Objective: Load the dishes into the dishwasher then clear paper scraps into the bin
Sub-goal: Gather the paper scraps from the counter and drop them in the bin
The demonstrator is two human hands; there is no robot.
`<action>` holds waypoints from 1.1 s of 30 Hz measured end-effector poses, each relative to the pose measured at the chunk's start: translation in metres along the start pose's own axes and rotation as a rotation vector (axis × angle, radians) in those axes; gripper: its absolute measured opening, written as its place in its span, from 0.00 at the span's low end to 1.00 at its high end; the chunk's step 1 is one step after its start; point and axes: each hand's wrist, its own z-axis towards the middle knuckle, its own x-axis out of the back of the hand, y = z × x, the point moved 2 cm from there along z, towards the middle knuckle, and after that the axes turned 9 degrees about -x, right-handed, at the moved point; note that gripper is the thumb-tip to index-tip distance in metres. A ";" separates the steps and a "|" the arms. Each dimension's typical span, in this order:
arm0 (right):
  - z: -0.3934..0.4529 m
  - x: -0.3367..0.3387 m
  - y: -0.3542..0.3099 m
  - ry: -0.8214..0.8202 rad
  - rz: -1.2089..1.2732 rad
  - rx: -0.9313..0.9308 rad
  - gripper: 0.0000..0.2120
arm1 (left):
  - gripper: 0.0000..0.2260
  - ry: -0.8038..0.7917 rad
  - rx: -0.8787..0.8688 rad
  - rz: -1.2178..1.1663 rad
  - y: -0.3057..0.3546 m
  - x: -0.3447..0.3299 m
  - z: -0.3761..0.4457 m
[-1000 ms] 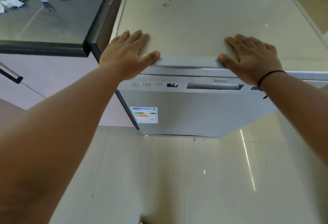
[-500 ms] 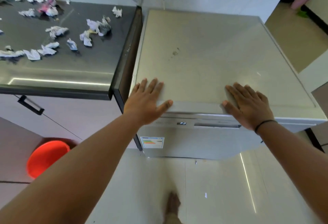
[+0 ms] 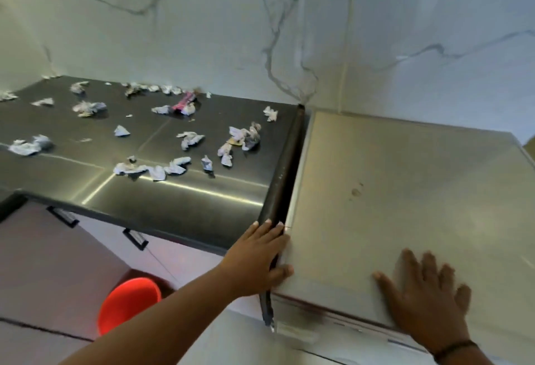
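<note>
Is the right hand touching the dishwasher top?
Touching. The head view shows the right hand lying flat, fingers spread, on the dishwasher top near its front edge, with no gap under the palm.

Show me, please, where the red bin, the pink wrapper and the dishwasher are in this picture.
red bin (image 3: 127, 304), head view, on its glowing inside.
pink wrapper (image 3: 185, 101), head view, on its middle, among the paper scraps.
dishwasher (image 3: 405, 191), head view, on its bare top panel.

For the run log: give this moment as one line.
left hand: flat at dishwasher corner | right hand: flat on top | paper scraps: on counter
</note>
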 end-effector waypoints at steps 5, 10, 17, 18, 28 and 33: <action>0.002 0.010 -0.109 0.022 -0.054 0.327 0.45 | 0.33 0.100 0.150 -0.015 -0.065 0.011 -0.024; -0.004 0.024 -0.216 0.102 0.089 0.501 0.49 | 0.33 0.224 0.246 -0.086 -0.139 0.031 -0.057; -0.010 0.032 -0.333 0.163 0.104 0.442 0.45 | 0.41 0.381 0.393 -0.073 -0.273 0.061 -0.116; -0.006 0.035 -0.345 0.164 0.113 0.416 0.44 | 0.43 0.398 0.450 -0.075 -0.293 0.063 -0.122; 0.056 0.067 -0.387 0.194 0.085 0.311 0.56 | 0.63 0.303 0.484 -0.265 -0.376 0.060 -0.084; 0.111 0.089 -0.401 0.123 0.064 0.444 0.53 | 0.64 0.279 0.402 -0.224 -0.375 0.062 -0.044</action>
